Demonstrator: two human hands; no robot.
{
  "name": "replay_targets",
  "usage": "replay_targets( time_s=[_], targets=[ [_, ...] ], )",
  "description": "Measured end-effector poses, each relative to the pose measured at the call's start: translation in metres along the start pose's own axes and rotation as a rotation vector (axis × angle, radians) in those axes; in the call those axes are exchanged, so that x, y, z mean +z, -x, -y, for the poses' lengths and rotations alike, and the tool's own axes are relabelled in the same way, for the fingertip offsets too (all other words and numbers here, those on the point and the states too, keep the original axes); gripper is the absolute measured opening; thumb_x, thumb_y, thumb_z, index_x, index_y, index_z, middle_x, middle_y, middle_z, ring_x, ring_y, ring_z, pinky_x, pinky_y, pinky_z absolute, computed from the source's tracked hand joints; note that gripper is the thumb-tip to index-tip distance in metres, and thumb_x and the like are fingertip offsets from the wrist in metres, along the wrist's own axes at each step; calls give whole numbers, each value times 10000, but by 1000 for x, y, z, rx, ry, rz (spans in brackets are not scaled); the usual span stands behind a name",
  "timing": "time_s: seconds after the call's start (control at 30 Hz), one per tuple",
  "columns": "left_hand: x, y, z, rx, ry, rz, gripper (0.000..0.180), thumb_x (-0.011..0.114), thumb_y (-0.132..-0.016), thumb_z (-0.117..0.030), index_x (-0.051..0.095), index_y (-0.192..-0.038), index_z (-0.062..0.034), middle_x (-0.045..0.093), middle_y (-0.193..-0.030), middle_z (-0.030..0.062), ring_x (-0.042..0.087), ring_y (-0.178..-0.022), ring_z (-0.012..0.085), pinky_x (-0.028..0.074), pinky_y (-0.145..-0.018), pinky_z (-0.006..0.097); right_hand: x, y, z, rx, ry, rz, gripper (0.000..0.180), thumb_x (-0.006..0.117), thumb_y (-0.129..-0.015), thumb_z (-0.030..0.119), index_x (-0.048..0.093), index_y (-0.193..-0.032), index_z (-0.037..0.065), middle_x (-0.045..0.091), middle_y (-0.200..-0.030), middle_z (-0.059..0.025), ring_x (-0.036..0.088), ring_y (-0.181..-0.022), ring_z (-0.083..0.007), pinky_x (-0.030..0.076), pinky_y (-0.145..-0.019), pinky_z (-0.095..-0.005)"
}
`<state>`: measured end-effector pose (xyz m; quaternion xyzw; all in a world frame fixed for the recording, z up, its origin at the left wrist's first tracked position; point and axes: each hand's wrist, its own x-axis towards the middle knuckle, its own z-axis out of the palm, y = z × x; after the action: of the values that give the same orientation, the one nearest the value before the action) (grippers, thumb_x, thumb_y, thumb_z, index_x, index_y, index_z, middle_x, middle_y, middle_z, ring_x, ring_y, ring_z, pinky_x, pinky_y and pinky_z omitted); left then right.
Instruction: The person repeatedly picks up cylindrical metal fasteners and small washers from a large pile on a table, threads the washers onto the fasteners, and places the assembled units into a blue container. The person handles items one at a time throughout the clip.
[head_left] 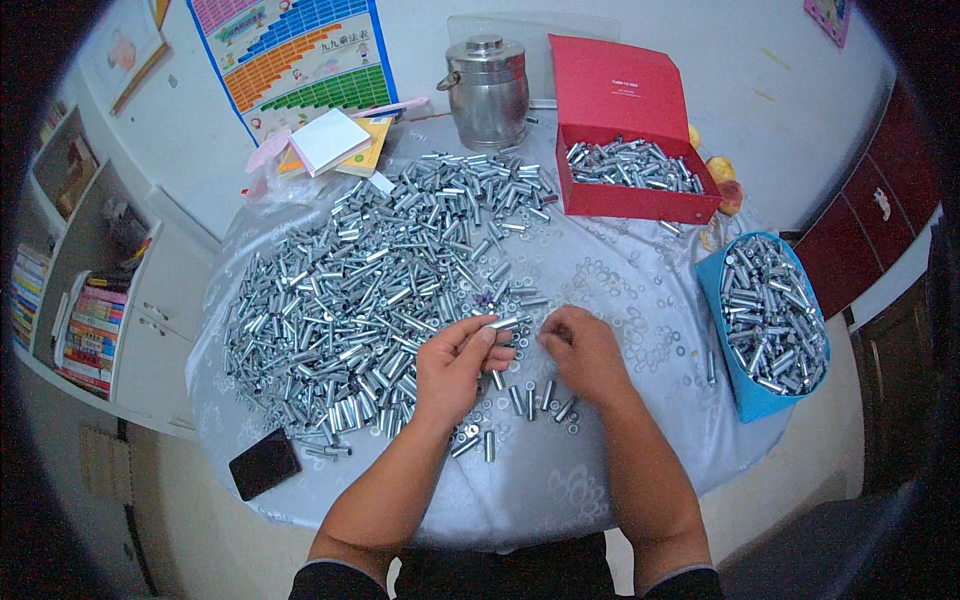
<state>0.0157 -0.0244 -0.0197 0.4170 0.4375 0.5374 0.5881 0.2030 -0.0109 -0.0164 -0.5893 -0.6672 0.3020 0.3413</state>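
My left hand (452,368) is closed, pinching a shiny metal sleeve (511,322) between thumb and fingers, its free end toward the right. Just to the right, my right hand (588,358) has its thumb and fingertips drawn together; whatever they hold, if anything, is too small to make out. A big heap of loose metal sleeves (340,290) spreads over the table to the left and beyond my left hand. Below my hands lie several separate sleeves (516,400) and small washers or nuts (573,429).
A red box (640,203) with its lid up holds metal pieces at the back right. A blue bin (718,300) full of bolts in sleeves stands at the right edge. A black phone (265,465), a steel pot (488,95) and notebooks (331,141) sit on the silvery tablecloth (640,440).
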Motion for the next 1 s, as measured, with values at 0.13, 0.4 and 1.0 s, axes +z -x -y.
replay_targets(
  time_s=[0.13,0.4,1.0],
  targets=[
    [2,1,-2,-52,22,39,254,528,-948,-100,594,-1136,58,682,-946,168,686,-761,206,574,-676,289,-10,-3,5,157,-726,5,115,652,-864,91,619,-928,1,632,-753,-50,576,-626,-134,482,-598,-271],
    [2,3,-2,-92,51,99,253,540,-949,-118,602,-1129,47,684,-922,149,686,-755,202,574,-663,289,0,-1,0,161,-868,64,130,634,-890,108,631,-965,1,616,-754,-35,567,-642,-112,467,-605,-238],
    [3,1,-4,-136,189,10,263,572,-943,-166,600,-1112,33,682,-917,159,686,-757,207,576,-647,288,-8,-5,-10,-119,-119,-76,185,674,-839,178,694,-966,45,641,-813,-88,608,-753,-239,487,-714,-341]
  ],
)
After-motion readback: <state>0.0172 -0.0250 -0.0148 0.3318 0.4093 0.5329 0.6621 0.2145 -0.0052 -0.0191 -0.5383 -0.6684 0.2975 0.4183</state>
